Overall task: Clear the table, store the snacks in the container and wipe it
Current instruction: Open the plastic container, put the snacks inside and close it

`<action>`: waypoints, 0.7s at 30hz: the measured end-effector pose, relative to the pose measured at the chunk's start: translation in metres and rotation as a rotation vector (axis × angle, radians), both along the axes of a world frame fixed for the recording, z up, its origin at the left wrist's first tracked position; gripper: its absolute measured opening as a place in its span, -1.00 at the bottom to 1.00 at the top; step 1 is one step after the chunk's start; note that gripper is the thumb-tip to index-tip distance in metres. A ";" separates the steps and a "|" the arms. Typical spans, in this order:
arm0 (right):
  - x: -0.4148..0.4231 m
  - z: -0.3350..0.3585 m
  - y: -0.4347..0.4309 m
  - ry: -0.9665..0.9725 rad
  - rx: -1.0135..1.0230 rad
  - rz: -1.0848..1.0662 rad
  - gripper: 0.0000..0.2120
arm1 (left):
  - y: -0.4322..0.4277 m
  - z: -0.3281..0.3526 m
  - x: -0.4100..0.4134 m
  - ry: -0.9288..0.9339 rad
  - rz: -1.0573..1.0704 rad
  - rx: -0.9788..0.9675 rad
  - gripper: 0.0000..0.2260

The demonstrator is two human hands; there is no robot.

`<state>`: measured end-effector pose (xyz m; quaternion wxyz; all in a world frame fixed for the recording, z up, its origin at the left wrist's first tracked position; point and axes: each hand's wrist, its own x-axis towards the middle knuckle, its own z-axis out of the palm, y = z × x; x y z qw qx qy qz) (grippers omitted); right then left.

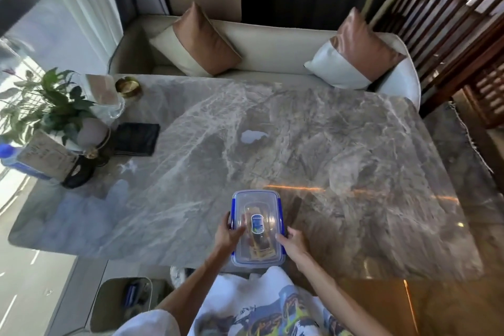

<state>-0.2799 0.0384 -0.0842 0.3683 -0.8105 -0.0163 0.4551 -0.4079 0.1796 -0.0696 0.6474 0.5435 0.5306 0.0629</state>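
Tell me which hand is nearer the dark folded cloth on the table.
Left. The left hand grips the container's left edge, toward the dark cloth; the right hand grips its right edge, farther off across the container.

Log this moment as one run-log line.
phase: snacks stored | container: lid on, near table edge | left hand: holds its left side | right hand: holds its right side | dark cloth: untouched
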 end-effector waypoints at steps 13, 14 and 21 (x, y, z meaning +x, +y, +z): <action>-0.074 0.024 0.115 -0.063 0.072 0.165 -0.79 | 0.084 -0.018 -0.093 -0.104 0.093 -0.025 -0.29; -0.082 0.023 0.134 -0.062 0.078 0.202 -0.79 | 0.099 -0.006 -0.105 -0.111 0.125 -0.034 -0.31; -0.149 0.010 0.285 -0.115 0.073 0.548 -0.77 | 0.185 0.047 -0.205 -0.101 0.517 -0.129 -0.48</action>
